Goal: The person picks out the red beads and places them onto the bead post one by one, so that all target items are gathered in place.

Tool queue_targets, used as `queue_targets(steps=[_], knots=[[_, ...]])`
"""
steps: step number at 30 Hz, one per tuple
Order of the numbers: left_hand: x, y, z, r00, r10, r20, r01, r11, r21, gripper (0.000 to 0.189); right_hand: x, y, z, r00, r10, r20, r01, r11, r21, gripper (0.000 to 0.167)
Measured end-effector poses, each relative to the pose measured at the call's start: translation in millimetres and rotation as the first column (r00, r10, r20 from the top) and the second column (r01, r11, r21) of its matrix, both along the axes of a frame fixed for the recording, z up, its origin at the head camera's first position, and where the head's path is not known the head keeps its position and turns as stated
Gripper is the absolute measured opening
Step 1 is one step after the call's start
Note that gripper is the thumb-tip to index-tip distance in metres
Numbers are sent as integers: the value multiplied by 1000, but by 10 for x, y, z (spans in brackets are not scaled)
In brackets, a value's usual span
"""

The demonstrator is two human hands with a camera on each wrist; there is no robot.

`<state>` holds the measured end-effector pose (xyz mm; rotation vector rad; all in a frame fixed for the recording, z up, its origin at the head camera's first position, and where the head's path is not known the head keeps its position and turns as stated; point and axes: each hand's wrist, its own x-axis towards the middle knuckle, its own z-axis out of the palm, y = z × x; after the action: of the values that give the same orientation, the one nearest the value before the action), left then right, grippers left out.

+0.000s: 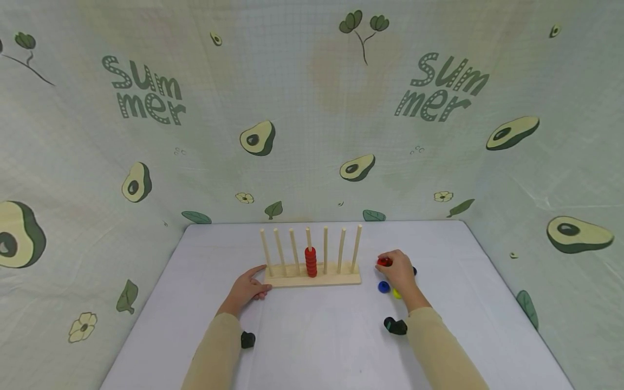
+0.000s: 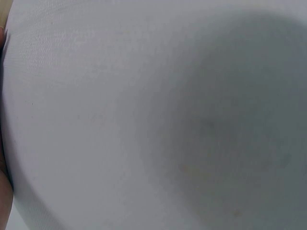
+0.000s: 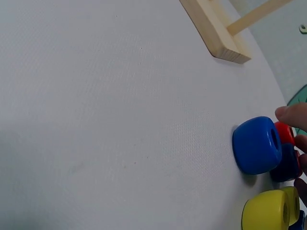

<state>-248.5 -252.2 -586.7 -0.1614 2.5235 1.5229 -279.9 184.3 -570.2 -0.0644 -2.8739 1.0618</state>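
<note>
A wooden peg stand [image 1: 336, 278] with several upright pegs lies across the table, and a stack of red beads [image 1: 311, 262] sits on its middle peg. My left hand [image 1: 246, 290] grips the stand's left end, index finger at the back and thumb at the front. Right of the stand, my right hand [image 1: 401, 271] pinches a red bead [image 1: 384, 261] at the table. Close by lie a blue bead [image 1: 383, 287], a yellow bead [image 1: 397, 293] and a dark bead [image 1: 414, 271]. The right wrist view shows my thumb [image 3: 290, 114] beside the red bead [image 3: 284, 132], partly hidden behind a blue bead [image 3: 256, 145].
Dark wrist straps [image 1: 395, 326] show at both sleeves. The white table [image 1: 317, 341] reaches back to a hanging cloth [image 1: 302, 97] printed with avocados. Only table cloth and a sliver of hand fill the left wrist view.
</note>
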Motion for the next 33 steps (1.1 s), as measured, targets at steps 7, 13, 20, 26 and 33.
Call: queue_targets(steps=[7, 13, 20, 26, 33], knots=[[-13, 1, -18, 1000, -3, -3, 3, 1000, 18, 71, -38, 21, -40, 1000, -4, 18, 3, 1000, 15, 33], [-20, -2, -23, 1000, -3, -4, 4, 1000, 26, 71, -65, 18, -65, 1000, -14, 16, 13, 999, 41, 31], [-30, 8, -20, 1000, -2, 3, 2, 1000, 12, 70, -76, 6, -72, 1000, -19, -6, 19, 998, 66, 30], [-30, -9, -22, 1000, -14, 7, 14, 1000, 15, 72, -79, 1, -74, 1000, -28, -3, 28, 997, 68, 29], [-24, -29, -30, 1000, -24, 1, 24, 1000, 13, 72, -68, -14, -28, 999, -24, 36, 23, 999, 24, 28]])
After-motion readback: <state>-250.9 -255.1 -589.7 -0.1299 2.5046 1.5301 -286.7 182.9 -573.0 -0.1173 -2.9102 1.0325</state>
